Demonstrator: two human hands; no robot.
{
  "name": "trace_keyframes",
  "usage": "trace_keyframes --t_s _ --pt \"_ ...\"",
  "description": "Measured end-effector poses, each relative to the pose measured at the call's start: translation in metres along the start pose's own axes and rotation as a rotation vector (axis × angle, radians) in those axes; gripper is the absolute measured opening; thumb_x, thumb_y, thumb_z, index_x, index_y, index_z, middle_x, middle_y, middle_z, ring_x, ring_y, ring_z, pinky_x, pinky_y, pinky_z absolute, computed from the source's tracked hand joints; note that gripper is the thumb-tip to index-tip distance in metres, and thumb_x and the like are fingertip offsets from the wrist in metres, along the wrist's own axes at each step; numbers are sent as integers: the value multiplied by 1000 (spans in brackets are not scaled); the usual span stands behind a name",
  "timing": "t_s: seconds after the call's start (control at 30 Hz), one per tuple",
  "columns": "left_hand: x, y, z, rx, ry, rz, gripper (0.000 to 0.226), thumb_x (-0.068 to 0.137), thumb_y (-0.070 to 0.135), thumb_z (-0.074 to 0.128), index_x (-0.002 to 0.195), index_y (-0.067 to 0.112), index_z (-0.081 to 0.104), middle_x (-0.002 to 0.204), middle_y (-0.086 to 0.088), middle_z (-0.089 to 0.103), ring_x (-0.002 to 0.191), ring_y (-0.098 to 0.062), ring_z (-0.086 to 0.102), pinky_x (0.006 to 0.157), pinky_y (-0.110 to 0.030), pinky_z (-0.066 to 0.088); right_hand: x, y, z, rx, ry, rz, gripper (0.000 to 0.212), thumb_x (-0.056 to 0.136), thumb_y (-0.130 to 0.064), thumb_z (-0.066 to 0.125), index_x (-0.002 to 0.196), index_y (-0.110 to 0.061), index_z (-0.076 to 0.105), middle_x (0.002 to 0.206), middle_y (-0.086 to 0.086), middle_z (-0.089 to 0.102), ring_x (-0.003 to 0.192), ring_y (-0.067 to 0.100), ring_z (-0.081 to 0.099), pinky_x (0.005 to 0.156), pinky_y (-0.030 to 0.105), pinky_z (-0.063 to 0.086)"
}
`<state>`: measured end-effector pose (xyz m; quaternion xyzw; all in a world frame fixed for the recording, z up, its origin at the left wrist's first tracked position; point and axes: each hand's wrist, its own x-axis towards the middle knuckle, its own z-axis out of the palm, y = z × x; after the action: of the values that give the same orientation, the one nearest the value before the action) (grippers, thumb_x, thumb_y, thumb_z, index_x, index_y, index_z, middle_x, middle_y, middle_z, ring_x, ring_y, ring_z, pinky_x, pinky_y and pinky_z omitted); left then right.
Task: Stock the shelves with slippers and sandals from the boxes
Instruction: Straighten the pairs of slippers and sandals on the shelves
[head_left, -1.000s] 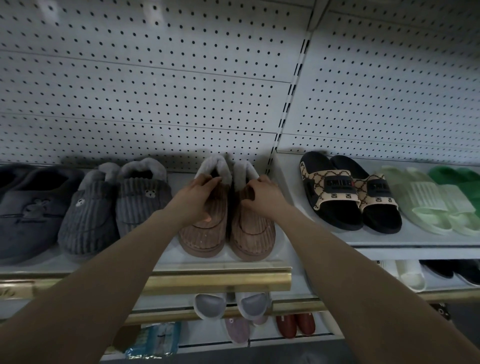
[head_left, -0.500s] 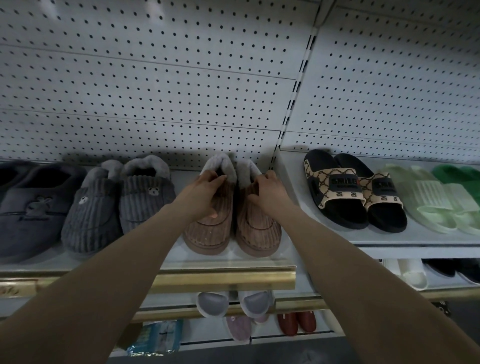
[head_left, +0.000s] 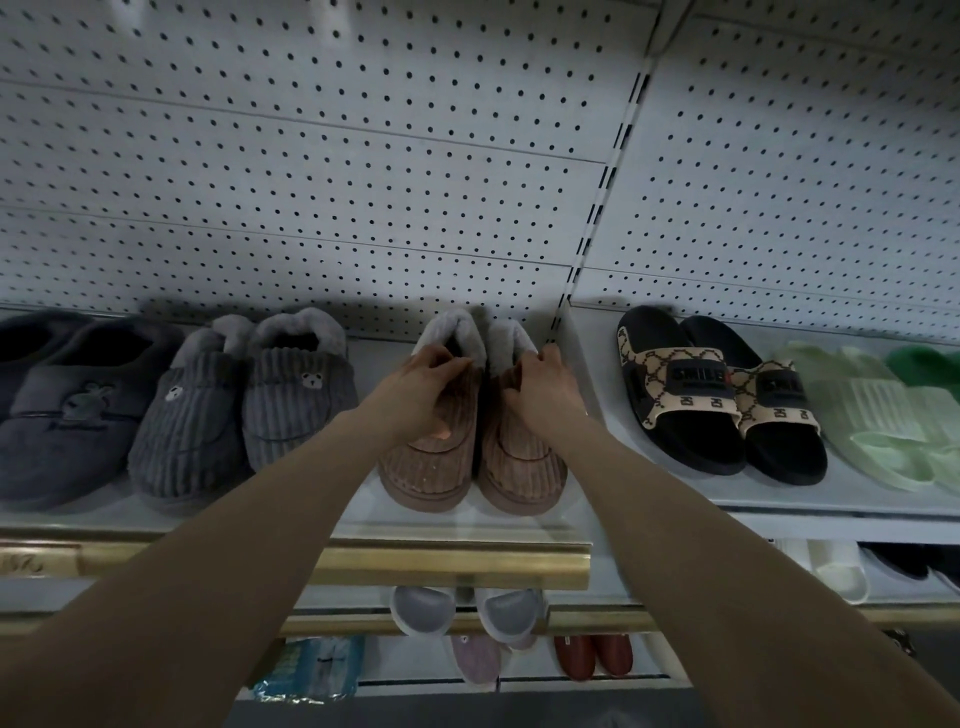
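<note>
**Brown slippers (head_left: 470, 470) being squared up near the shelf's (head_left: 467, 527) right end**

The left hand (head_left: 423, 395) pinches one fleece collar and the right hand (head_left: 545, 397) curls round the other. The pair sits toes toward the front edge, between the grey slippers (head_left: 244, 415) and the patterned sandals (head_left: 717, 410). Tugging on the soft collars could slide the toes over that edge or skew the pair.

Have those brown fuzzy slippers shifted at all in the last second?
Yes, slightly: the brown slippers have slid back toward the pegboard, leaving a wider gap to the gold shelf edge.
</note>
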<state>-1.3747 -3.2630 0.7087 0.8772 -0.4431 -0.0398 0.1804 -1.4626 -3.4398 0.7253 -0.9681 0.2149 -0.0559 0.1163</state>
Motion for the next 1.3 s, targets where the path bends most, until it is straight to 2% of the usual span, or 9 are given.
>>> trace_keyframes --t_s 0.17,0.3,0.4,0.5,0.57,0.7,0.93,1.1,1.3 --pt "-14 9 -1 -24 46 -38 90 68 18 77 148 26 37 153 -5 30 130 -32 43 97 -40 46 -8 -2 -3 -1 83 -52 46 91 -28 59 131 -8 48 124 15 45 111 36 48 80 34 42" --pt "-26 19 -9 1 167 -59 63 85 18 64 144 27 44 150 -9 37 123 -34 51 94 -37 44 -16 -9 -11 -7 94 -132 47 91 -26 57 135 -10 47 132 16 44 118 37 44 91 40 43" --pt "-33 14 -14 11 181 -144 56 89 25 56 142 35 43 148 -9 40 123 -33 51 92 -38 45 -23 -21 -13 -12 114 -171 45 91 -28 58 132 -13 49 133 14 45 120 36 44 92 41 43" --pt "-44 4 -25 14 191 -83 49 86 37 51 135 37 48 137 -15 51 115 -36 57 88 -44 51 -30 -41 -13 11 117 -216 41 92 -27 55 130 -15 50 130 15 46 117 37 45 92 45 46" --pt "-48 -10 -33 31 187 -35 52 81 40 53 132 27 54 131 -17 56 116 -36 55 92 -46 49 -30 -58 -12 34 117 -232 41 91 -24 55 130 -14 50 129 15 46 116 36 45 91 45 46" --pt "-63 -57 -51 116 119 -83 69 77 29 74 141 22 48 144 -10 44 129 -34 44 104 -48 41 -32 -101 -1 79 82 -245 37 92 -21 54 128 -13 54 132 15 48 114 36 51 87 44 49" --pt "-101 -140 -79 188 136 -135 61 84 32 68 141 25 47 148 -6 41 130 -33 42 103 -45 40 -25 -181 20 97 -5 -259 45 95 -27 55 138 -16 47 137 11 50 125 32 47 99 40 43" --pt "-119 -182 -88 185 -31 -218 77 75 39 70 144 29 38 142 -11 41 128 -36 38 99 -50 44 -19 -223 42 97 -114 -195 46 89 -36 46 131 -19 46 119 11 60 109 34 56 81 37 44" --pt "-126 -207 -87 130 -106 -190 101 69 53 73 151 25 21 151 -14 29 132 -41 39 98 -51 45 -18 -263 49 41 -245 -207 55 89 -26 61 137 -8 42 132 14 52 115 29 55 87 30 43"
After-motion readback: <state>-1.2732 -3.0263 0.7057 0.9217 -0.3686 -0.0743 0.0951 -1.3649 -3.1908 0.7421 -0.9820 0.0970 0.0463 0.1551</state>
